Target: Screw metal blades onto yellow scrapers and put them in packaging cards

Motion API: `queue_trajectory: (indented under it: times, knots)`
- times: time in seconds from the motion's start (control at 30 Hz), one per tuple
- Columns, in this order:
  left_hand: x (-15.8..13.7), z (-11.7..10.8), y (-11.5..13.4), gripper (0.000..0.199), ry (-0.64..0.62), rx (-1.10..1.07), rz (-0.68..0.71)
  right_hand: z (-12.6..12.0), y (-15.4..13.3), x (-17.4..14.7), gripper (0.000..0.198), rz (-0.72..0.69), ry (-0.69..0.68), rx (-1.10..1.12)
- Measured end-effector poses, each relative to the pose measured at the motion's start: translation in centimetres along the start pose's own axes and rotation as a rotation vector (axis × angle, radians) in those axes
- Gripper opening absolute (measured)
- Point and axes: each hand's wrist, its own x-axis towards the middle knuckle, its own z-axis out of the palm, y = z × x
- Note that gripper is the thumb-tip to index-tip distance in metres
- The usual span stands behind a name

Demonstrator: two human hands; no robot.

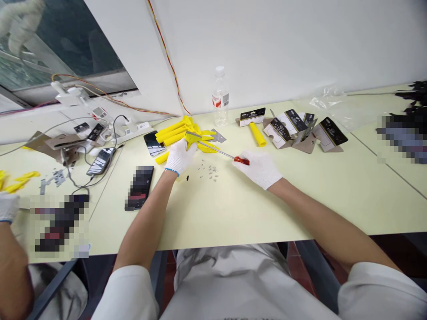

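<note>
My gloved left hand (180, 156) is closed around a yellow plastic part (191, 138) over the table. In my gloved right hand (262, 169) is a screwdriver (241, 161) with a red handle. Its long metal shaft points left, and the tip meets the yellow part or lies just beside it; I cannot tell which. Several small metal screws (211, 171) are scattered on the table between my hands. Behind my left hand lies a pile of yellow tubular handles (173, 130), with yellow flat pieces and a grey metal plate (218, 136) at its right.
A clear bottle (220, 98) stands near the wall. Black-and-white cardboard packaging (292, 126) and one yellow handle (257, 134) lie back right. Phones (139, 187) rest left of my arm. Cables and a power strip (138, 130) run along the left. A co-worker's gloved hand (8, 206) shows far left.
</note>
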Motion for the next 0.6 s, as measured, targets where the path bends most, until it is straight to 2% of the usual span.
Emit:
queue_trajectory:
  times: [0.4, 0.6]
  knots:
    - [-0.32, -0.37, 0.77, 0.039, 0.013, 0.001, -0.021, -0.1, -0.29, 0.02, 0.028, 0.043, -0.127, 0.103]
    - [-0.16, -0.25, 0.55, 0.04, 0.001, 0.033, -0.032, -0.07, -0.46, 0.07, 0.015, 0.087, -0.087, 0.212]
